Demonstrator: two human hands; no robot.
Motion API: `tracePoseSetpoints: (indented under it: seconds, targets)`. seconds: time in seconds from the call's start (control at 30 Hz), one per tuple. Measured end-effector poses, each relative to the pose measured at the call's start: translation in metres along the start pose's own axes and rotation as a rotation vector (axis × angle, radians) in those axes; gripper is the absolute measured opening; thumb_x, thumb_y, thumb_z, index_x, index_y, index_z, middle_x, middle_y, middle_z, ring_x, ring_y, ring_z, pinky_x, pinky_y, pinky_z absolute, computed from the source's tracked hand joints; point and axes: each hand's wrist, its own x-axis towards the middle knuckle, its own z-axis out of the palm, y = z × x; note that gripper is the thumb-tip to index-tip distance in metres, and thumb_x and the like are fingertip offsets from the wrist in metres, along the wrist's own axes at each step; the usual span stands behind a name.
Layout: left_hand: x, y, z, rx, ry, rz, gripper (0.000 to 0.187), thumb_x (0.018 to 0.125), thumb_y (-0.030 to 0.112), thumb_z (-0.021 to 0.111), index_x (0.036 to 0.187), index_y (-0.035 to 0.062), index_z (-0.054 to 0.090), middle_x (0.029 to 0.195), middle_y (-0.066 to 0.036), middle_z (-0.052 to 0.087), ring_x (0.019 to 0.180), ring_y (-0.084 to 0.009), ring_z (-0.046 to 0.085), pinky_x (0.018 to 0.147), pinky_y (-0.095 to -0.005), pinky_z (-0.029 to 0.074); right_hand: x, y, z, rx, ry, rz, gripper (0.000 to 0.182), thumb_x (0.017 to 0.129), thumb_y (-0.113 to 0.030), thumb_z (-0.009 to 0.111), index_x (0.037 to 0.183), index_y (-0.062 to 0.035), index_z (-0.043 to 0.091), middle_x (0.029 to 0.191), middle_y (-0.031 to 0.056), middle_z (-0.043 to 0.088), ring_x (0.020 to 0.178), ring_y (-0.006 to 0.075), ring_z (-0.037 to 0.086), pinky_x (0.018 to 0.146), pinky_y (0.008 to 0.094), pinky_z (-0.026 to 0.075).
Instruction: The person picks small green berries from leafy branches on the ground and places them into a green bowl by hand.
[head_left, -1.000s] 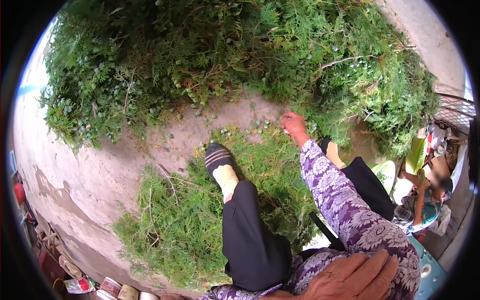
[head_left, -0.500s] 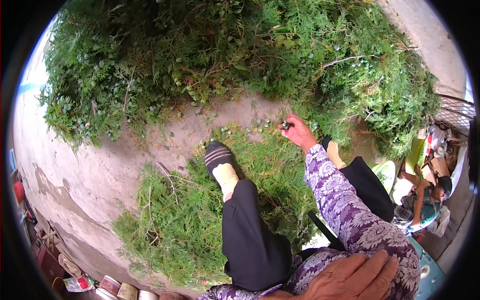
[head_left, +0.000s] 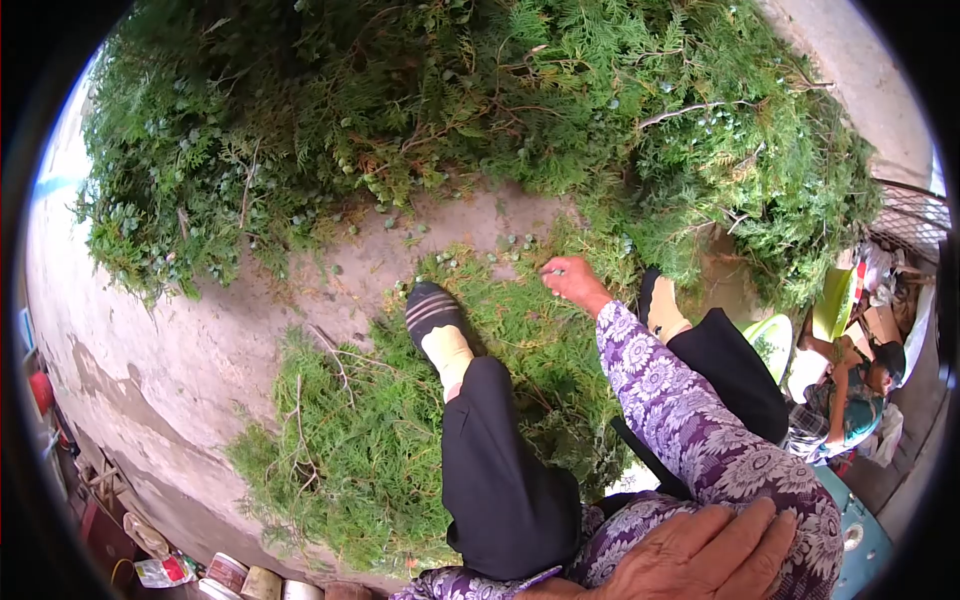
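Note:
My right hand hangs over the cut evergreen sprigs between my feet. Its fingers are pinched together, with a bit of small green cone showing at the tips; the rest of what it holds is hidden. Loose round green cones lie on the concrete just beyond it. My left hand rests flat on the patterned purple sleeve of my right arm, fingers stretched out and holding nothing.
A large heap of evergreen branches spreads across the far side. More sprigs lie by my left foot. At right, another person sits near a light-green basin. Tubs stand at lower left.
My right hand has drawn slightly back toward me and to the left, and its fingers have closed more over the cones. The left hand stays on the sleeve.

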Motion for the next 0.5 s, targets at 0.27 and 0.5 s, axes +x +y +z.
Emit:
tracePoseSetpoints:
  seconds: [0.27,0.5]
  targets:
    - [0.000,0.000,0.000,-0.014,-0.004,0.005,0.034,0.073,0.023,0.060,0.100,0.0023,0.057,0.096,-0.014,0.055,0.075,-0.0259,0.054,0.060,-0.0340,0.047,0.010,0.023,-0.012,0.091,0.173,-0.037,0.016,0.073,-0.012,0.062,0.086,-0.0014,0.063,0.061,0.0036,0.058,0.050,0.0105,0.053,0.050,0.0251,0.045]
    - [-0.001,0.000,-0.002,-0.004,0.006,-0.006,0.034,0.073,0.024,0.061,0.100,0.0031,0.057,0.097,-0.014,0.055,0.076,-0.0258,0.054,0.061,-0.0342,0.048,0.022,0.025,0.018,-0.405,0.430,-0.424,0.026,0.067,-0.022,0.067,0.087,-0.0043,0.065,0.072,0.0128,0.061,0.056,0.0145,0.058,0.058,0.0287,0.049]
